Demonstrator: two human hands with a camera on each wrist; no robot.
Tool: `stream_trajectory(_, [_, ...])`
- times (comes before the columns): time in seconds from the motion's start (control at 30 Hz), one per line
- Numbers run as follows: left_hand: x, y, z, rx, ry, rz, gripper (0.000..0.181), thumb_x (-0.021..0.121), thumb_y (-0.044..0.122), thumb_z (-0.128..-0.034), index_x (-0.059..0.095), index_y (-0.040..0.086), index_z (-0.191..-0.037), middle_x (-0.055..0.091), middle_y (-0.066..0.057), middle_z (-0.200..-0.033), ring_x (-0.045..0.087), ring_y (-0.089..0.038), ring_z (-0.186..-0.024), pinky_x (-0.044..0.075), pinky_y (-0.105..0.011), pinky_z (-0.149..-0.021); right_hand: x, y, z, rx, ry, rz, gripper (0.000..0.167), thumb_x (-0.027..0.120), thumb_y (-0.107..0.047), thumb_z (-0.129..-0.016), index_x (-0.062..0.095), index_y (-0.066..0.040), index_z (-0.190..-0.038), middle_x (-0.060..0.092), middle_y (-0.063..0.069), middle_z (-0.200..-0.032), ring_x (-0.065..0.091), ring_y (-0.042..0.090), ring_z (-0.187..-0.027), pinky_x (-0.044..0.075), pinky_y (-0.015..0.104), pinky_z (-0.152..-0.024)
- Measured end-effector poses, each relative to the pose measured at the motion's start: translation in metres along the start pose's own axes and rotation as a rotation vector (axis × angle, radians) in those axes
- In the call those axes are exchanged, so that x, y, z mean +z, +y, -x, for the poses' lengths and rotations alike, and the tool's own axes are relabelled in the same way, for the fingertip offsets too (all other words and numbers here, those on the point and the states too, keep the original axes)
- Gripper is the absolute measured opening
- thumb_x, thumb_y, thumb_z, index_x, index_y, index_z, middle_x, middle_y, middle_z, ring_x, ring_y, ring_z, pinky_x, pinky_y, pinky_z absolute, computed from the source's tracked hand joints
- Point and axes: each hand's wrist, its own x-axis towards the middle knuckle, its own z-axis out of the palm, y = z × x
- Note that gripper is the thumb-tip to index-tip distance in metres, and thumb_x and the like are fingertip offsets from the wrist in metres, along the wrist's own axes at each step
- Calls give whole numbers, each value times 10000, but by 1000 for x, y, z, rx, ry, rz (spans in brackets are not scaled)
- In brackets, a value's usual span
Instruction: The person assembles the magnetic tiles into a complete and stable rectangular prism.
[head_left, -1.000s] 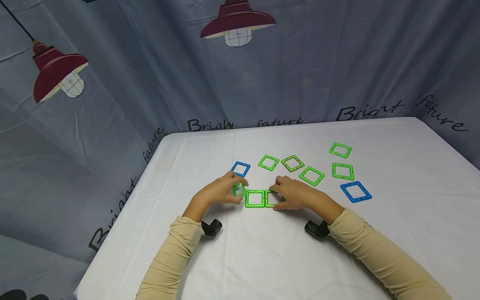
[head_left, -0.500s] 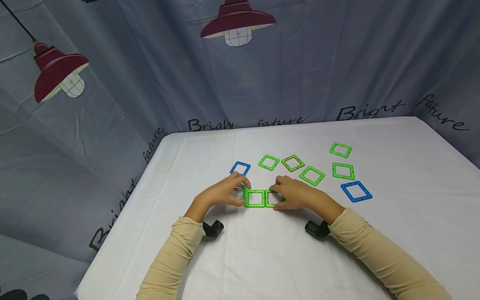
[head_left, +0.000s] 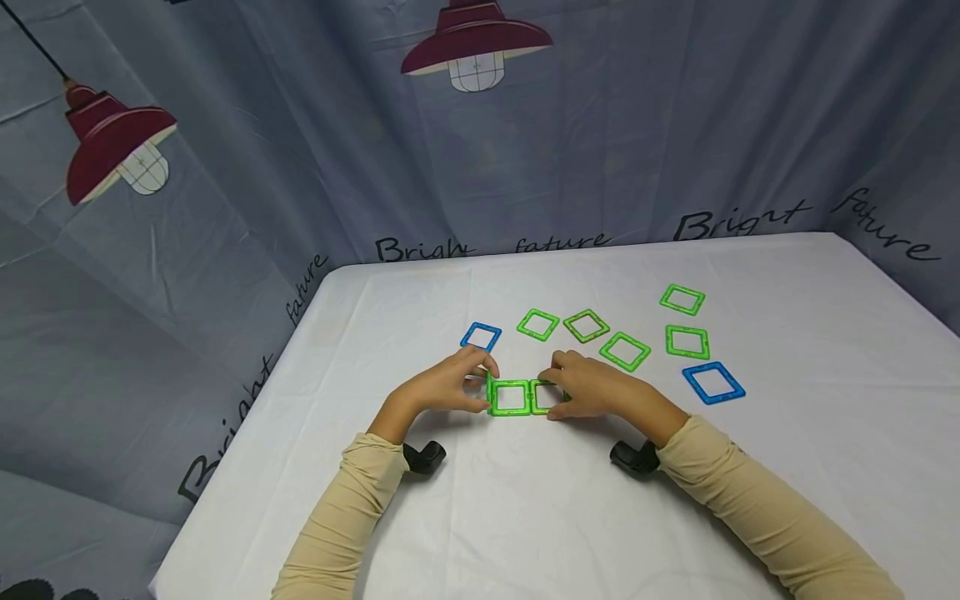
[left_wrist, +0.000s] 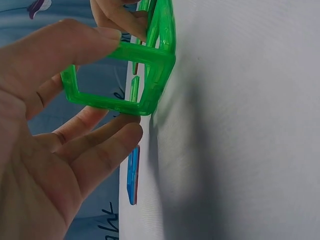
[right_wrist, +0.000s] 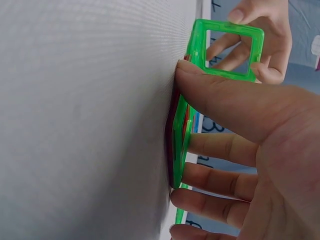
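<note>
My left hand (head_left: 446, 383) pinches a green square magnetic tile (left_wrist: 110, 104) between thumb and fingers. That tile stands upright, its lower edge against the left side of a flat green tile (head_left: 512, 412). Joined edge to edge on the right is a second flat green tile (head_left: 540, 412), partly covered by my right hand (head_left: 596, 390). The right thumb is at its near edge and the fingers are at its far edge, gripping it on the cloth. In the right wrist view, the upright tile (right_wrist: 232, 75) rises past my right thumb.
Behind my left hand lies a blue tile (head_left: 489, 327). Several loose green tiles, among them one at the middle (head_left: 642, 359) and one farther right (head_left: 687, 356), lie beyond my right hand. Another blue tile (head_left: 726, 397) is to the right. A white cloth (head_left: 517, 517) covers the table.
My left hand has moved slightly right, bringing its tile from a tilted position apart to upright against the flat pair's left edge. My right hand stays in place.
</note>
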Motion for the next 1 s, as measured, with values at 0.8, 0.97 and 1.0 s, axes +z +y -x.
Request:
stream_trajectory(0.8, [10,-6,6,48,47,49,419,710,56,-772,425,92,-1077,373,-118,-1132,507,-276,-1180,458,-256,-937,-33,-1,-55,39,-123,-70,530,607,-385,-860,527,-56,-1268,546,130,-1192,558,253,-1079,468,423,-897])
stream_trajectory(0.97, [9,-6,6,44,43,51,424,703,54,-778,417,99,-1087,366,-112,-1160,493,-260,-1190,456,-255,-939,-37,-12,-91,60,-108,-89,545,604,-344,-869,480,-50,-1310,514,151,-1244,548,261,-1103,463,407,-918])
stream_trajectory(1.0, [9,-6,6,45,42,55,423,700,53,-780,415,102,-1089,363,-110,-1173,488,-260,-1194,455,-253,-939,-36,-14,-97,65,-111,-83,557,607,-343,-866,470,-48,-1318,506,156,-1254,541,268,-1116,458,412,-927])
